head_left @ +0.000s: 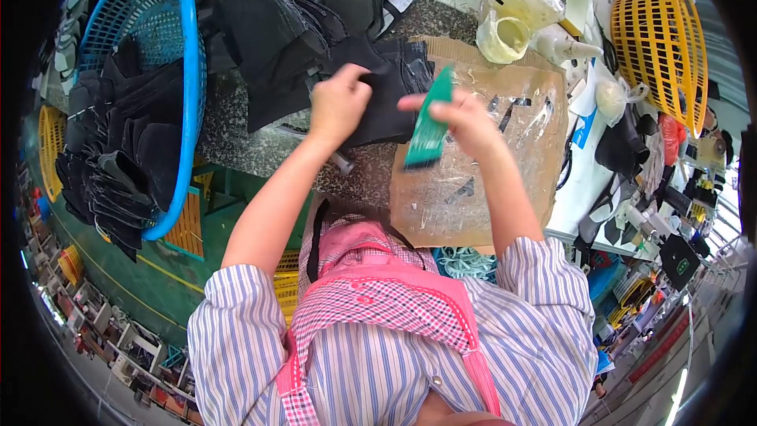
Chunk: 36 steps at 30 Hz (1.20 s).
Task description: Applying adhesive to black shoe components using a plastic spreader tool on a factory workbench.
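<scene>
My left hand [339,108] presses on a black fabric piece [380,102], with its fingers curled and pinched at the edge of the cloth. In my right hand [467,122] is a green brush [428,128] with a dark lower edge, held upright and slightly tilted; motion blurs it. The brush is just to the right of the black piece and above a brown cardboard sheet [473,205] smeared with dried glue. A stack of black cut pieces [276,39] lies beyond my left hand. Below that hand, a metal rod end [342,162] shows at the table edge.
A blue basket [189,87] full of black pieces stands at the left. Behind the cardboard are a cream glue container [505,35] and a white bottle [564,49]. A yellow basket [662,47] stands at the far right. The speckled tabletop [225,122] ends near my apron.
</scene>
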Available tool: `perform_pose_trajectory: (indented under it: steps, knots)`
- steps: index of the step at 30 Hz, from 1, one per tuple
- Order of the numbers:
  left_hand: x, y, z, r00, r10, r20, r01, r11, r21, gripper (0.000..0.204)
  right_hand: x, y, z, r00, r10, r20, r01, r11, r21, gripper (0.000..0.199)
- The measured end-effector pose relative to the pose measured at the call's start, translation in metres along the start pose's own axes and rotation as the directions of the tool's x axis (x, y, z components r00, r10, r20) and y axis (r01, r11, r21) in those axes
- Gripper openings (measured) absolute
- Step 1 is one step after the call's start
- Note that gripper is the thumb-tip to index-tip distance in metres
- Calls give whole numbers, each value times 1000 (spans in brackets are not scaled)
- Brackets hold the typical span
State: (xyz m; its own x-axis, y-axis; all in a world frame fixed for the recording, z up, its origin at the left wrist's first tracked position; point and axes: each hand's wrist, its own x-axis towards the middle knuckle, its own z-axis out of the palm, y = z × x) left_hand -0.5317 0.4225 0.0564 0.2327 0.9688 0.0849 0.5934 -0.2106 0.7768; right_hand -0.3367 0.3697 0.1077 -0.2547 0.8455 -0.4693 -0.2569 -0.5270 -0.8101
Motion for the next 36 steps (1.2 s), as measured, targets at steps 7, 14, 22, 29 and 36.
perform_pose_trajectory:
  steps: [7,14,22,29,36]
  knots:
    - [2,46,-67,897,251,-363,-245,967,65,27,-12,14,-9,954,289,-84,-299,939,-169,18]
    - [-51,5,-12,750,568,340,-641,751,160,40,-2,8,-36,914,-266,-306,302,950,76,15]
    - [-50,-5,-11,783,474,402,-526,850,22,34,43,-1,-10,810,-542,-224,268,681,-681,10]
    - [-47,-6,-11,828,447,337,-455,889,-62,21,-10,0,-7,924,-379,-44,217,617,-756,14]
    - [-43,-4,-8,865,400,302,-393,915,-86,17,-40,47,-2,845,-532,-49,317,573,-756,10]
